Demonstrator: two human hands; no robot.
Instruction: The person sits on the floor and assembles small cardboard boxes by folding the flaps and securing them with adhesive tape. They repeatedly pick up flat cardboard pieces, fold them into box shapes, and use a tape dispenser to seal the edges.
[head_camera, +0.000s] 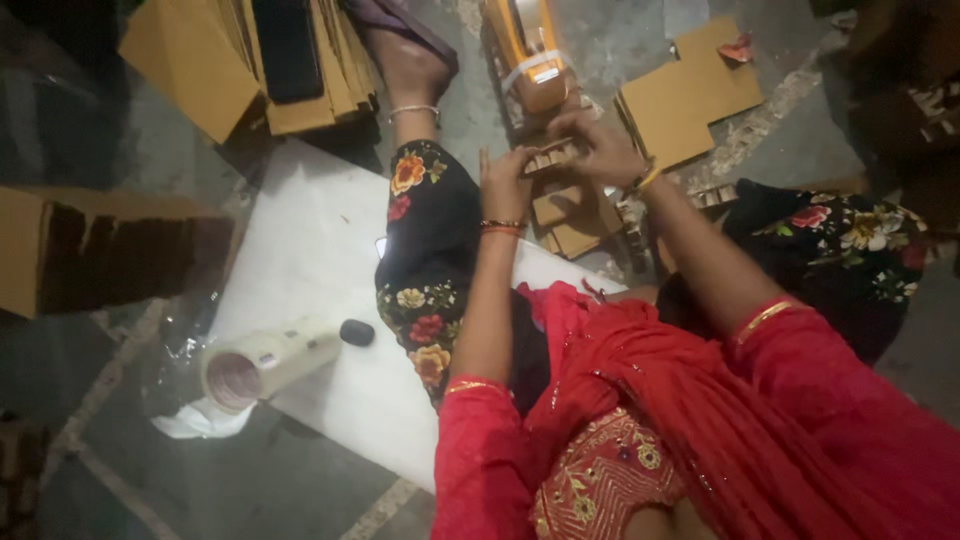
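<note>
I am sitting on the bare concrete floor (300, 480) of a small packing workshop, the sort run on the ground rather than at benches. Flat stacks of brown cardboard blanks (250, 70) lie ahead of me, another cut cardboard sheet (685, 95) to the right, and a folded carton (100, 250) at my left. Cardboard scraps (570, 215) gather by my knees. An orange tape dispenser (530, 50) and a roll of tape (262, 362) rest close by, the roll on a white sheet (310, 240).
</note>
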